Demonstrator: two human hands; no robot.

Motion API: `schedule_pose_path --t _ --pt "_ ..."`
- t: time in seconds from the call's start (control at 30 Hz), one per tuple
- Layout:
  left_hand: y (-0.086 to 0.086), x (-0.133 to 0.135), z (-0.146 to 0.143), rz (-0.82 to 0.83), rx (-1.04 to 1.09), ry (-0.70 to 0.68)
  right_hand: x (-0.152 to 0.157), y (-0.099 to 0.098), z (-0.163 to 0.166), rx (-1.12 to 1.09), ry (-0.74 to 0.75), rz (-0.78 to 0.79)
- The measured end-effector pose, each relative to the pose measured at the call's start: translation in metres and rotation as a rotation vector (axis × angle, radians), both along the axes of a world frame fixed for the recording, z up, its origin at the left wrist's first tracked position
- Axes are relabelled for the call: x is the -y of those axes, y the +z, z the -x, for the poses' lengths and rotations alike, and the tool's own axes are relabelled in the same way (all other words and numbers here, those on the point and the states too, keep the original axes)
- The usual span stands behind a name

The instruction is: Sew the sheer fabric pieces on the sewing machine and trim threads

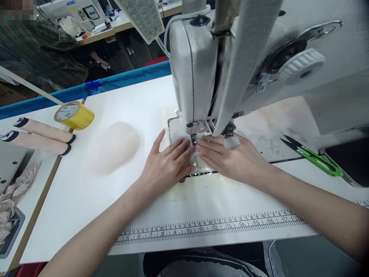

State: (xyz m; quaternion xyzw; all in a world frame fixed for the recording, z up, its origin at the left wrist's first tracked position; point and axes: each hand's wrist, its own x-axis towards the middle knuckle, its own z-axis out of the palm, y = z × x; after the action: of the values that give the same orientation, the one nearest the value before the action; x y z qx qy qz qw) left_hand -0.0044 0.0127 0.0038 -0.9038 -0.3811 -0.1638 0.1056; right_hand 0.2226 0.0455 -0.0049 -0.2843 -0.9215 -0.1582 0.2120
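My left hand [165, 163] lies flat on the white table, fingers stretched toward the presser foot [193, 140] of a grey sewing machine [196, 65]. My right hand [230, 157] lies flat opposite it, fingertips almost meeting the left ones at the needle. Both press down a small thin, glossy see-through piece [198, 163] on the needle plate. A white ring or thimble [232, 142] sits on a right-hand finger. What lies under the fingertips is partly hidden.
A pale pink stack of soft pieces [113, 146] lies left of my hands. A yellow tape roll [74, 114] and two pinkish cylinders [40, 135] sit at the far left. Green thread snips [315, 157] lie at right. A printed ruler [210, 227] runs along the table's near edge.
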Motion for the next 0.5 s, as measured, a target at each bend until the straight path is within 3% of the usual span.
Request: schedule_pose_path --t 0.3,0.5 --pt "-0.0006 0.0004 0.0006 -0.016 0.04 0.009 -0.0011 0.0017 0.0003 0.004 0.008 -0.03" --pt "0.0064 0.007 0.004 -0.026 -0.027 0.13 0.002 0.0101 -0.0004 -0.019 0.034 -0.064"
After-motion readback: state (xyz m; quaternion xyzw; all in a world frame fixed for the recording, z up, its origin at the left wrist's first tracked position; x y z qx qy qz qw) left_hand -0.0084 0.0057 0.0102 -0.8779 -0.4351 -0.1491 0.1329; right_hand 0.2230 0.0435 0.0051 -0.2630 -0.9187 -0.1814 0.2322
